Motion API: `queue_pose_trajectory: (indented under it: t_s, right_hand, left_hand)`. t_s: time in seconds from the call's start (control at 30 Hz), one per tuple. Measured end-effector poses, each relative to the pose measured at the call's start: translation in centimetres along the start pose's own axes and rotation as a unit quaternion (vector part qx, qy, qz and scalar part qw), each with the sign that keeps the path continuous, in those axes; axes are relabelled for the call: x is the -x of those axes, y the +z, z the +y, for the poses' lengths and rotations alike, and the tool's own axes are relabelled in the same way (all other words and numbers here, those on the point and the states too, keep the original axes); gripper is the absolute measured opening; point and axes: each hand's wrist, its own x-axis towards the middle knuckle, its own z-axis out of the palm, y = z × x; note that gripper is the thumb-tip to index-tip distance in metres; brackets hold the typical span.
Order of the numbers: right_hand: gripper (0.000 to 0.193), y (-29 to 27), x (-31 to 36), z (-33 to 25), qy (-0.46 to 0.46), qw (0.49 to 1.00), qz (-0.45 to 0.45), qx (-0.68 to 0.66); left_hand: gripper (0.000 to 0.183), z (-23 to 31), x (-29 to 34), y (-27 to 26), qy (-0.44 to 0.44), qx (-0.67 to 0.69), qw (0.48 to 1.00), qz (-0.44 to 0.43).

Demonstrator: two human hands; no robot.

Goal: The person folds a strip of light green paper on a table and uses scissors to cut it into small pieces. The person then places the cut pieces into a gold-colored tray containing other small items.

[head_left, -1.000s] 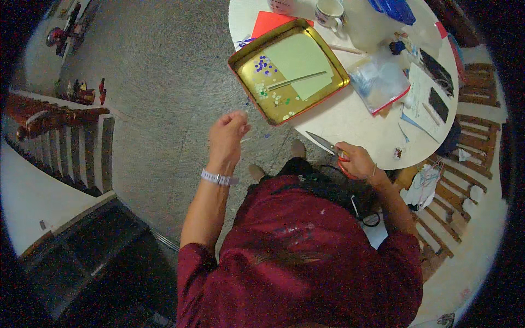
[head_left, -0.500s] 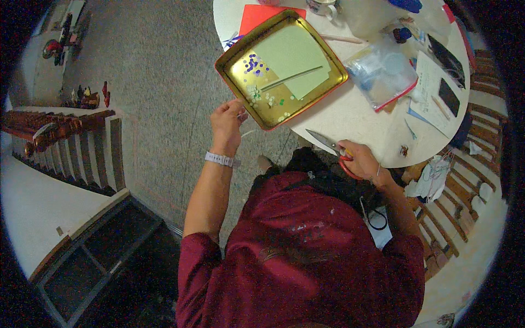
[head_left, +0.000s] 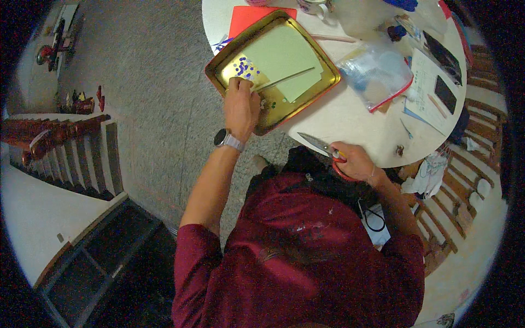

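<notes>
A gold tin tray (head_left: 273, 121) with a red outer edge sits tilted at the table's left side. My left hand (head_left: 242, 108) reaches over its near left corner, fingers bent down and drawn together; whatever they pinch, if anything, is hidden. Beyond the fingertips lie small purple paper dots (head_left: 244, 68), and several pale and green dots (head_left: 273, 104) are beside the hand. Pale green paper sheets (head_left: 287, 52) lie in the tray with a thin, narrow stick (head_left: 290, 77) across them. At the table's near edge my right hand (head_left: 353, 162) grips red-handled scissors (head_left: 317, 143), blades pointing left.
Past the tray are a red-orange sheet (head_left: 240, 19) and a patterned cup (head_left: 314, 7). A clear zip pouch (head_left: 377, 76) with red trim lies to its right. Farther right are written papers (head_left: 424, 90) and a dark phone (head_left: 445, 94). A wooden slatted seat (head_left: 445, 202) stands beside the table.
My left hand has moved from outside the tray's left corner up and right, over the dots inside. My right hand keeps the scissors, nearly still. The view has shifted slightly.
</notes>
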Motion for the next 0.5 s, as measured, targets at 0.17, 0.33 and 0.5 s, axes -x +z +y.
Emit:
queue_pose_trajectory:
  t_s: [0.17,0.33,0.5]
  right_hand:
    - [0.031,-0.8,0.1,-0.8,0.023,0.999,-0.025,0.017]
    - [0.033,-0.3,0.3,0.1,-0.009,0.999,0.004,0.035]
    - [0.031,-0.3,0.2,0.2,-0.004,0.999,0.004,0.036]
  left_hand:
    - [0.016,-2.3,-1.1,3.1,0.002,-0.161,0.983,-0.087]
    - [0.018,-1.6,-1.5,2.8,-0.006,-0.191,0.974,-0.117]
    - [0.018,-1.5,-0.9,2.9,-0.015,-0.091,0.989,-0.119]
